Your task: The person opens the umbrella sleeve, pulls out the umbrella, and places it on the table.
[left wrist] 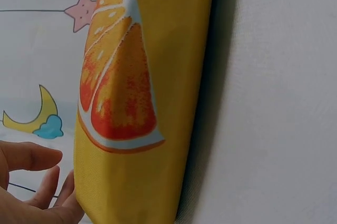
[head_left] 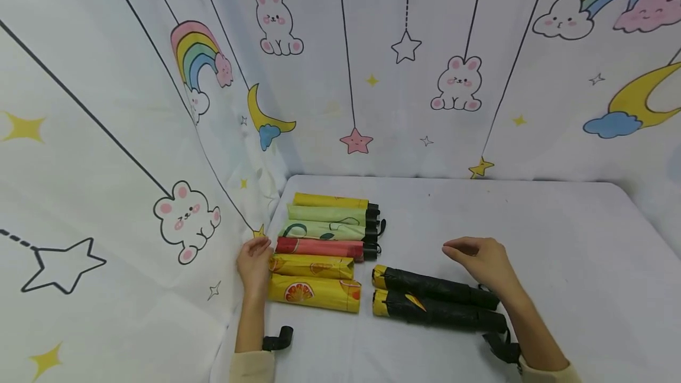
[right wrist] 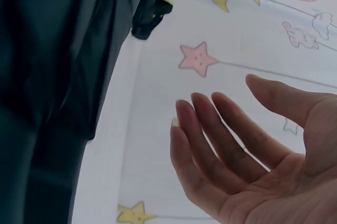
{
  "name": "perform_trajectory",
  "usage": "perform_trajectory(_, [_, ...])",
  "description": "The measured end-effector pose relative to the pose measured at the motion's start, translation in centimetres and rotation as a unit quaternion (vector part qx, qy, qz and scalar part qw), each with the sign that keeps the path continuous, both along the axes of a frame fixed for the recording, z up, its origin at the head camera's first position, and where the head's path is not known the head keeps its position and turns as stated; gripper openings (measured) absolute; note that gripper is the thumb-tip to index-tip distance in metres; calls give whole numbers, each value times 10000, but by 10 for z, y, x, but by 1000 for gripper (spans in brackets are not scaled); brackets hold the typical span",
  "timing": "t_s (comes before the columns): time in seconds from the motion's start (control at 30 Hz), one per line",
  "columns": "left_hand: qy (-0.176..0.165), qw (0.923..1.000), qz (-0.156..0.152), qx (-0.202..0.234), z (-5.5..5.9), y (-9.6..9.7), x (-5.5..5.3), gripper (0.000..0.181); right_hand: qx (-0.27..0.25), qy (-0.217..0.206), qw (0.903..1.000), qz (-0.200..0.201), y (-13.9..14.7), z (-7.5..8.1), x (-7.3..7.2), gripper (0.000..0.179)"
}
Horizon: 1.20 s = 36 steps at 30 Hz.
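Observation:
Two yellow orange-print umbrella sleeves, the nearer sleeve [head_left: 324, 293] and the farther sleeve [head_left: 298, 265], lie side by side with no handle showing. My left hand [head_left: 253, 262] is at their left ends, fingers loosely bent; in the left wrist view its fingertips [left wrist: 66, 203] are at a sleeve's edge, and I cannot tell if they touch. To the right lie two dark folded umbrellas with yellow ends, the near umbrella [head_left: 452, 313] and the far umbrella [head_left: 436, 285]. Above the far umbrella hovers my right hand [head_left: 486, 260], fingers loosely curved and holding nothing.
Farther back in the row lie a red sleeved umbrella [head_left: 324, 247], a pale avocado-print one [head_left: 330, 230], a green one [head_left: 327, 213] and a yellow one [head_left: 330, 200], black handles to the right. A printed curtain [head_left: 319, 93] borders the white table [head_left: 564, 241] behind and left.

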<state>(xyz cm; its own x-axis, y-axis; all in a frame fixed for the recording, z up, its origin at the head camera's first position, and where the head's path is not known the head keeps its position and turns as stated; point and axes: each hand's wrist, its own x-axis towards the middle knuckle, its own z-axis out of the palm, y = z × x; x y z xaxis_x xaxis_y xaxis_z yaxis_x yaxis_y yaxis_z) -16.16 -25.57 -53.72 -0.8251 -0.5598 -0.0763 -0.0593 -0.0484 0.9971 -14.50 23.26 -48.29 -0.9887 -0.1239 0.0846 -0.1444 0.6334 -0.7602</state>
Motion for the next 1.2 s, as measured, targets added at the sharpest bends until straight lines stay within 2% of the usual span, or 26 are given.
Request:
perform_trajectory(0.13, [-76, 9998, 20, -181, -2, 1, -3, 37, -11, -44, 9999, 156, -11, 0, -6, 33])
perform_trajectory(0.6, [-74, 9994, -30, -347, -1, 0, -13, 36, 199, -179, 9988, 404, -57, -10, -33, 26])
perform_trajectory(0.93, [-116, 9993, -115, -322, -1, 1, -16, 38, 409, -186, 9966, 694, -84, 2, -45, 21])
perform_trajectory(1.2, [-127, 9992, -186, -328, 1, 3, -25, 37, 578, -296, 9947, 798, -101, 5, -56, 21])
